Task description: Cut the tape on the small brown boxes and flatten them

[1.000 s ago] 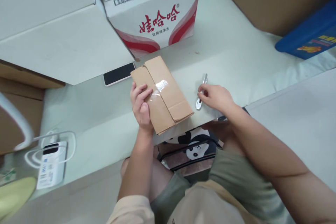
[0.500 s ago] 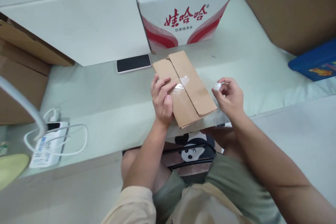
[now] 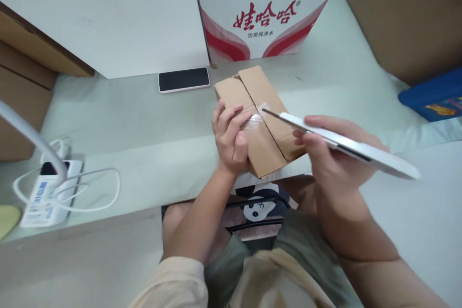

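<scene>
A small brown cardboard box (image 3: 263, 87) lies tilted at the table's front edge, its two flaps meeting along a seam. Clear tape (image 3: 255, 121) crosses the seam near the middle. My left hand (image 3: 231, 139) grips the box's left side, fingers lying over the top beside the tape. In my right hand (image 3: 341, 156) is a white utility knife (image 3: 391, 161), held between thumb and fingers. Its thin dark blade is out, and the tip appears over the seam by the tape; whether it touches I cannot tell.
A phone (image 3: 184, 80) lies behind the box on the left. White and red carton (image 3: 267, 41) stands at the back. A power strip (image 3: 54, 202) with a looped white cable sits at left. A blue case (image 3: 431, 94) is at right.
My right hand has turned and come up over the box, and the utility knife now shows in it with its blade toward the tape. My left hand still holds the box.
</scene>
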Available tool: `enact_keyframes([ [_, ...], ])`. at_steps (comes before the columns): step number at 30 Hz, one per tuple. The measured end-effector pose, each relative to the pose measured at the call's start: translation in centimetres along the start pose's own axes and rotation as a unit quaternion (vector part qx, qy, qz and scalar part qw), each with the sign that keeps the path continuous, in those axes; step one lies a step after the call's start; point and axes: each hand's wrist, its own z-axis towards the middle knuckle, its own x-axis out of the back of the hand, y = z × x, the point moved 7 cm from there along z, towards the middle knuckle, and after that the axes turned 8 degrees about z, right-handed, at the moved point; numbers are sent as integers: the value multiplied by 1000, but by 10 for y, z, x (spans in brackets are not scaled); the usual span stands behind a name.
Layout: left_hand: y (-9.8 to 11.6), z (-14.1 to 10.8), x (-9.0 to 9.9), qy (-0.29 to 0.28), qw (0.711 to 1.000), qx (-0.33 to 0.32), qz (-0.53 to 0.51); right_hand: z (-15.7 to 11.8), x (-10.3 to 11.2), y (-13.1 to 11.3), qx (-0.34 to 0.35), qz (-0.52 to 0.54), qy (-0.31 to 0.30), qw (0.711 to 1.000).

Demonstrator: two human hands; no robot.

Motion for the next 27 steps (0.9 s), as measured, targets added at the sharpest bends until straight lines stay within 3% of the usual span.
enact_keyframes([
  [3,1,0,-1,-8,1000,-4,-4,-2,-4,-10,43,-79,43,995],
  [6,1,1,1,-10,1000,-13,-6,-4,-12,-8,55,-111,42,991],
  [12,-2,1,-2,-35,999,15,-2,-4,-15,-11,54,-91,8,994],
  [17,2,1,-1,-8,1000,-13,4,-5,-15,-15,38,-93,1,995],
  [23,2,-1,-1,2,999,-35,13,-1,-28,-16,126,-79,2,989],
  [27,2,0,-1,0,999,-39,24,0,-25,-14,92,-83,-19,992],
])
